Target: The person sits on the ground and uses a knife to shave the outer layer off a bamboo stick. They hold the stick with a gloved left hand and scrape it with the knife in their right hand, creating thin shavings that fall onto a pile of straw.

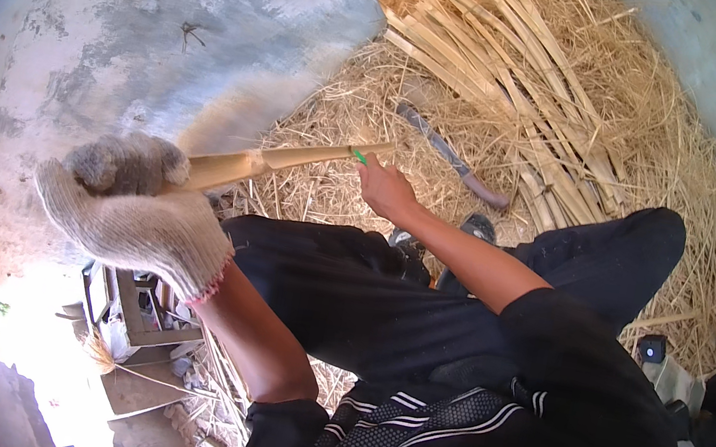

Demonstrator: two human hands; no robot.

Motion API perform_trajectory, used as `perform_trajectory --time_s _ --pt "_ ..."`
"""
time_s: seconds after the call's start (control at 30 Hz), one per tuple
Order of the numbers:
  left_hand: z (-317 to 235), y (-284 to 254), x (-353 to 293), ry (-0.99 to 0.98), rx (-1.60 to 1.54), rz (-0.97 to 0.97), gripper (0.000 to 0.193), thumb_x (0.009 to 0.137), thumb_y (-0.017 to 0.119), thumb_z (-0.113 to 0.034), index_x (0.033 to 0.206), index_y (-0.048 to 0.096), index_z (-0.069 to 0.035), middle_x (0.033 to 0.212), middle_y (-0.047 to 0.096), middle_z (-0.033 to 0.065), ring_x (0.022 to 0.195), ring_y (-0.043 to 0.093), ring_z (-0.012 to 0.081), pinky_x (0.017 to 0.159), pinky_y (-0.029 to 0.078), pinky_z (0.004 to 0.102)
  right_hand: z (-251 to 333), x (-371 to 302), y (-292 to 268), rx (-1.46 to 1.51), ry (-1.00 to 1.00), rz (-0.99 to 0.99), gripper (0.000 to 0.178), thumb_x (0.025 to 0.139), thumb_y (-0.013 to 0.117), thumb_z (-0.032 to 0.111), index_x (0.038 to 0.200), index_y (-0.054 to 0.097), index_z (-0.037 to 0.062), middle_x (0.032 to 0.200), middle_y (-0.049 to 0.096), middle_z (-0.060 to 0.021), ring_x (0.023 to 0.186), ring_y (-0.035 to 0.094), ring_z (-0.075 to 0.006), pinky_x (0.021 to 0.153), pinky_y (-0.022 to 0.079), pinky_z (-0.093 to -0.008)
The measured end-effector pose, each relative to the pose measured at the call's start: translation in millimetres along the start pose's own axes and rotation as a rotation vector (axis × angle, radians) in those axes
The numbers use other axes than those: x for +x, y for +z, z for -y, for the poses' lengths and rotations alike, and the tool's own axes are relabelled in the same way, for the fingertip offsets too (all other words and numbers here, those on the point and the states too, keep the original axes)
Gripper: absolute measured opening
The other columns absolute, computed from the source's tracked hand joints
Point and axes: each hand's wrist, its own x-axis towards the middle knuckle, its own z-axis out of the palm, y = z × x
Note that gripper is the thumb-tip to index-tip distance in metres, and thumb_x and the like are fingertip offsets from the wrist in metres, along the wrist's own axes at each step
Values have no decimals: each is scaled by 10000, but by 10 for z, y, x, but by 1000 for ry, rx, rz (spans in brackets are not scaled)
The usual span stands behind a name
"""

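My left hand (129,204), in a knitted grey-white work glove, is closed around the near end of a split bamboo strip (239,168). The strip runs rightward and slightly up from the glove, narrowing to its far end. My right hand (385,191) is bare and closed near that far end. From its fingers a small green object (359,156) sticks out against the strip; its kind is mostly hidden by the hand. Beyond the right hand, a long blade tool (454,156) with a dark blade and brown curved handle lies on the shavings.
Several split bamboo strips (518,89) lie piled on straw-like shavings (667,133) at the far right. A pale stained wall (175,13) rises at the left. An open box (139,315) with odds and ends stands lower left. My shod feet (478,227) rest near the blade tool.
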Motion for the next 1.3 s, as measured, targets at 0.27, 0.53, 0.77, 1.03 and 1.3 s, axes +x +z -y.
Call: perform_trajectory --time_s 0.27,0.53,0.77,1.03,1.3 --pt "-9 177 -127 16 14 -19 413 932 473 -327 580 359 -145 473 304 -20 372 270 104 344 267 284 -434 213 205 -33 165 -56 340 997 385 319 1135 470 21 865 626 -311 866 623 -501 765 501 -574" --pt "51 164 38 3 56 -2 429 967 401 -330 575 320 -175 489 267 -42 418 240 95 410 229 272 -754 417 304 -141 225 -13 350 985 427 300 1189 473 20 966 645 -269 931 646 -428 805 522 -513" --pt "145 102 160 12 7 138 427 972 350 -296 561 324 -184 457 206 -45 379 176 81 352 196 251 -1235 755 418 -286 248 20 297 956 430 182 1178 495 -5 978 657 -239 922 667 -395 769 551 -502" --pt "164 159 204 62 136 -17 442 983 338 -309 563 280 -183 473 193 -36 381 182 95 356 206 260 -1392 986 592 -287 240 0 259 961 462 205 1117 535 13 920 668 -201 842 682 -349 668 566 -471" --pt "229 290 276 21 130 51 436 957 341 -320 552 286 -167 469 218 -24 393 199 112 379 220 276 -610 875 -189 28 329 401 385 1018 360 332 1194 510 24 820 628 -244 712 641 -323 670 497 -506"
